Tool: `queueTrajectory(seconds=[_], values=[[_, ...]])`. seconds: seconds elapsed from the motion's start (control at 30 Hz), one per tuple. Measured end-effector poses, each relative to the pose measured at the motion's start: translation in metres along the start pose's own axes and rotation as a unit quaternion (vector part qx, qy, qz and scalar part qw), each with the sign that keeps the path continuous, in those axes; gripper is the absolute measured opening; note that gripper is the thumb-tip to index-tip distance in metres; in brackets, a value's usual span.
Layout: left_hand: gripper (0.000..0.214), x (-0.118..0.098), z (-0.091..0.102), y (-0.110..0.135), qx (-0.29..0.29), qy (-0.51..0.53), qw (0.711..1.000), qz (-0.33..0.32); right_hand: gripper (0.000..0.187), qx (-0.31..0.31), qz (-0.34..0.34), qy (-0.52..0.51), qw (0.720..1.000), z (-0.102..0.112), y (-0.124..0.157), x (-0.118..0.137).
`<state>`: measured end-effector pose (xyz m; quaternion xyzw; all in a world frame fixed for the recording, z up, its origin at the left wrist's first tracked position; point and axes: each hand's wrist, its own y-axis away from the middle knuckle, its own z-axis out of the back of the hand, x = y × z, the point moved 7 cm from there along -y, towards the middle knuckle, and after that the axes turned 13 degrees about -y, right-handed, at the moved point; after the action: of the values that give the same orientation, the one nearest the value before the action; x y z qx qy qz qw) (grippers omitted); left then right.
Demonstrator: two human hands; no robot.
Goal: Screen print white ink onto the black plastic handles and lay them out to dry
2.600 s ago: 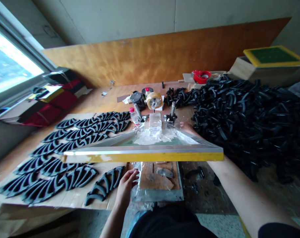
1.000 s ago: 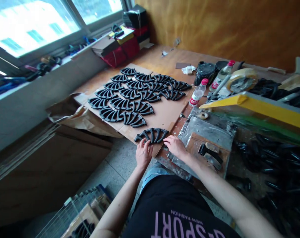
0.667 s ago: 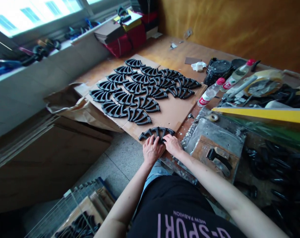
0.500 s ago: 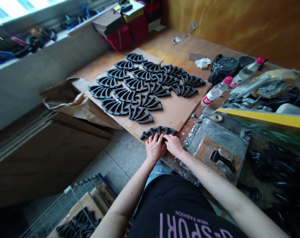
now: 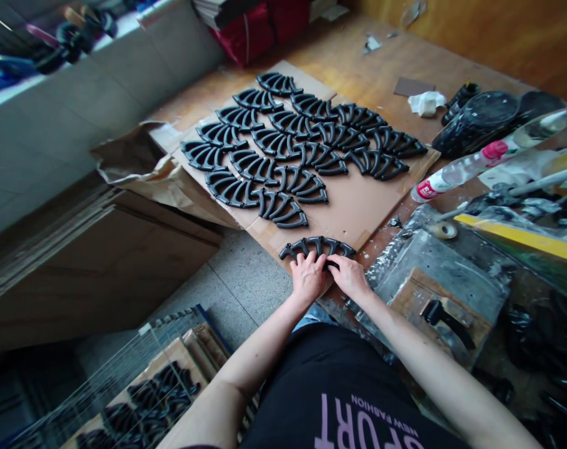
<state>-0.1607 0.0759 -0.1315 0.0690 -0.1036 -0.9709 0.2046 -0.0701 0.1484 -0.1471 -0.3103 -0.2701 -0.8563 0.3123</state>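
Note:
A black fan-shaped plastic piece (image 5: 317,246) lies at the near edge of a cardboard sheet (image 5: 358,209). My left hand (image 5: 307,277) and my right hand (image 5: 349,279) sit side by side on its near rim, fingers curled over its ribs and holding it. Beyond it, several matching black pieces (image 5: 283,146) lie in rows on the cardboard.
A yellow-framed screen (image 5: 521,240) stands tilted up at the right over a wooden jig (image 5: 440,312) holding a black part. A plastic bottle (image 5: 456,174) and a black tin (image 5: 474,121) stand behind. On the floor is a wire crate (image 5: 138,399) with black pieces. Crumpled brown paper (image 5: 138,168) hangs off the table's left edge.
Both hands have closed in together on the fan-shaped piece at the cardboard's edge. The view has tipped down and left, away from the raised screen.

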Motion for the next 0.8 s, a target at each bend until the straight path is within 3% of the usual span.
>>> queueTrajectory(seconds=[0.13, 0.23, 0.37, 0.47, 0.57, 0.63, 0.7, 0.8], values=[[0.032, -0.002, 0.018, -0.004, -0.023, 0.015, 1.0, -0.011, 0.03, -0.048, 0.025, -0.018, 0.998, 0.013, 0.003, 0.01], [0.035, -0.008, 0.036, -0.024, -0.052, 0.018, 0.998, -0.028, 0.03, -0.106, 0.042, -0.026, 0.993, 0.036, -0.005, 0.012], [0.036, -0.034, 0.06, -0.083, -0.081, 0.02, 0.993, -0.087, 0.03, -0.175, 0.034, -0.025, 0.984, 0.084, -0.038, -0.001], [0.036, -0.062, 0.071, -0.14, -0.085, 0.024, 0.987, -0.135, 0.032, -0.202, -0.023, -0.008, 0.979, 0.122, -0.072, -0.024], [0.034, -0.086, 0.068, -0.191, -0.053, 0.027, 0.986, -0.155, 0.034, -0.194, -0.11, 0.015, 0.975, 0.147, -0.104, -0.05], [0.032, -0.096, 0.059, -0.215, -0.018, 0.021, 0.987, -0.156, 0.033, -0.17, -0.154, 0.028, 0.973, 0.153, -0.121, -0.065], [0.03, -0.1, 0.049, -0.231, 0.007, 0.01, 0.988, -0.153, 0.033, -0.152, -0.172, 0.033, 0.973, 0.153, -0.135, -0.074], [0.031, -0.099, 0.04, -0.243, -0.001, -0.007, 0.989, -0.147, 0.034, -0.157, -0.163, 0.032, 0.974, 0.15, -0.149, -0.08]])
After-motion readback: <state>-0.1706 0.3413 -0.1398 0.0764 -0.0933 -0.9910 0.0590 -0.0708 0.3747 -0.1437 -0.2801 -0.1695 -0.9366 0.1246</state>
